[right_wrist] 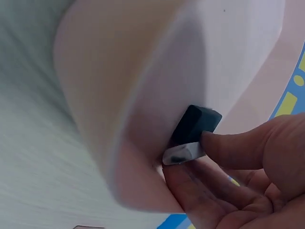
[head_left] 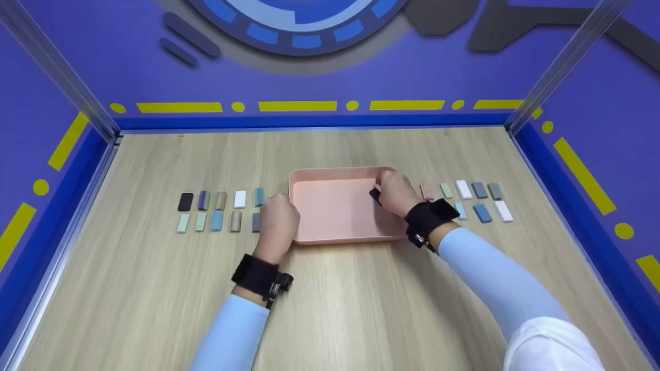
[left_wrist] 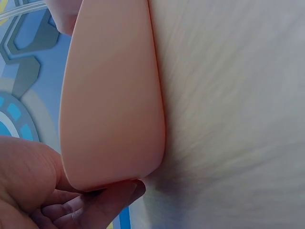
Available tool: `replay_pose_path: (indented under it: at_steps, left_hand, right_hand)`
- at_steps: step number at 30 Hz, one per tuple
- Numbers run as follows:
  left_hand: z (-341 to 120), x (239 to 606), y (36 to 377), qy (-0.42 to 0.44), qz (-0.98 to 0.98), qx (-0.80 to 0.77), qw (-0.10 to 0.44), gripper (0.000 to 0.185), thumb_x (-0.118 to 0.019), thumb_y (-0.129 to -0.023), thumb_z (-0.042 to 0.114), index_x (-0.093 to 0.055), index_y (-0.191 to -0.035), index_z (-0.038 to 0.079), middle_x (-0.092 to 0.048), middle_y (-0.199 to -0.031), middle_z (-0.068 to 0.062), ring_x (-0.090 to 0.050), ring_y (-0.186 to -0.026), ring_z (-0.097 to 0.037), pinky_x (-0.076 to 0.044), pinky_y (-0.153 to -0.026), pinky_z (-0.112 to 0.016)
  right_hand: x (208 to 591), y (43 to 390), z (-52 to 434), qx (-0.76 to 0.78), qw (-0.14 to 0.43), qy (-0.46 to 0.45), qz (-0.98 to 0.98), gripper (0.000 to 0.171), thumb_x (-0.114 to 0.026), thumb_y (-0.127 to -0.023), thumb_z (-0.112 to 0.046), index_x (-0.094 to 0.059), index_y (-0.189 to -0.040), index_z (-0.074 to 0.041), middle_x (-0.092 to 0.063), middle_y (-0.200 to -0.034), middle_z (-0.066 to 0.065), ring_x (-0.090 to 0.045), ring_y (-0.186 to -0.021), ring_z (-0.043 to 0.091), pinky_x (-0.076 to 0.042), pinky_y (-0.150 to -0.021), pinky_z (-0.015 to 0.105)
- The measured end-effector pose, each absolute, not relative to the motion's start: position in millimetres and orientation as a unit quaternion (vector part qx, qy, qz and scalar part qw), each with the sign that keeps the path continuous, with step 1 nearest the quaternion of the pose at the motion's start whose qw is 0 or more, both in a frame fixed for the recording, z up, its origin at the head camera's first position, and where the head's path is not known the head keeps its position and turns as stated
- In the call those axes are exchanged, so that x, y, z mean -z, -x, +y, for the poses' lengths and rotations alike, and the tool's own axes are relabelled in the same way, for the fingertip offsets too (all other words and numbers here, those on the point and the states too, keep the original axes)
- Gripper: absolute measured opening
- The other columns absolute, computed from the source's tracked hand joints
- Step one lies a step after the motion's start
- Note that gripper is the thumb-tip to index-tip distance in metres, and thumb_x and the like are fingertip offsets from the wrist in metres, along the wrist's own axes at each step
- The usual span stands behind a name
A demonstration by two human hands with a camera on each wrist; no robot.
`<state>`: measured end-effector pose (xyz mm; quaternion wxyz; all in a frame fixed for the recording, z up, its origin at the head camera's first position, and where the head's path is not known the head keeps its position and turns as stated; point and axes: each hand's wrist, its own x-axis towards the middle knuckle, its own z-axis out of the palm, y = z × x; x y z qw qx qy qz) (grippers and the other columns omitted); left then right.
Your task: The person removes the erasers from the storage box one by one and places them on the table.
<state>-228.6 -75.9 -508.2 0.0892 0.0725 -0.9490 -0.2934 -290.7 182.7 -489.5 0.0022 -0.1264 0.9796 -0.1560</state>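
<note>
A shallow pink tray (head_left: pixel 330 241) lies in the middle of the table. My left hand (head_left: pixel 279 219) grips its left side; in the left wrist view, the curled fingers (left_wrist: pixel 107 202) touch the end wall of the tray (left_wrist: pixel 112 105). Over the right end of the tray is my right hand (head_left: pixel 397 193). It pinches a small black eraser with a whitish end (right_wrist: pixel 196 125) between thumb and fingers, inside the tray wall and close to the tray floor. Whether the eraser touches the floor, I cannot tell.
Two rows of small coloured blocks, including a black one (head_left: pixel 185 202) and a white one (head_left: pixel 240 199), lie left of the tray. More blocks, such as a blue one (head_left: pixel 482 213), lie to the right. Blue-purple panels (head_left: pixel 330 85) enclose the table's back and sides.
</note>
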Motion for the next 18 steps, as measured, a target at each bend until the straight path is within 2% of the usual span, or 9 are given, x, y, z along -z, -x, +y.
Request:
replay_pose_path:
  at_steps: [5, 12, 14, 18]
  left_hand:
    - [-74.9, 507.9, 229.2, -0.068, -0.948, 0.299, 0.088, 0.025, -0.043, -0.087, 0.000, -0.066, -0.077, 0.000, -0.064, -0.067, -0.009, -0.054, -0.058, -0.014, -0.043, -0.046, -0.030]
    - [-75.4, 506.9, 228.2, -0.067, -0.947, 0.301, 0.092, 0.024, -0.045, -0.085, 0.000, -0.066, -0.076, 0.000, -0.067, -0.070, -0.013, -0.063, -0.064, -0.021, -0.048, -0.050, -0.036]
    - [-76.0, 507.0, 228.4, -0.070, -0.946, 0.303, 0.093, 0.024, -0.045, -0.086, 0.000, -0.066, -0.075, 0.000, -0.067, -0.071, -0.014, -0.063, -0.065, -0.022, -0.048, -0.051, -0.037]
    - [-76.8, 506.9, 228.1, -0.076, -0.945, 0.307, 0.085, 0.024, -0.044, -0.087, 0.001, -0.066, -0.077, 0.000, -0.066, -0.071, -0.012, -0.061, -0.064, -0.018, -0.047, -0.050, -0.035]
  right_hand:
    - [490.1, 287.6, 186.7, 0.177, 0.026, 0.118, 0.977, 0.020, -0.060, -0.077, 0.000, -0.064, -0.097, 0.001, -0.065, -0.087, 0.013, -0.059, -0.077, 0.024, -0.050, -0.072, 0.037]
    - [475.4, 274.8, 191.3, 0.241, 0.098, 0.071, 0.963, 0.030, -0.065, -0.078, -0.005, -0.063, -0.107, -0.003, -0.066, -0.093, 0.009, -0.061, -0.082, 0.021, -0.050, -0.068, 0.031]
    - [466.0, 272.3, 197.1, 0.266, 0.096, 0.069, 0.957, 0.030, -0.067, -0.078, -0.006, -0.063, -0.107, -0.003, -0.065, -0.095, 0.009, -0.062, -0.085, 0.022, -0.052, -0.070, 0.032]
    - [445.3, 272.2, 220.5, 0.296, 0.056, 0.055, 0.952, 0.031, -0.067, -0.079, -0.009, -0.063, -0.109, -0.004, -0.066, -0.098, 0.010, -0.062, -0.088, 0.022, -0.053, -0.071, 0.033]
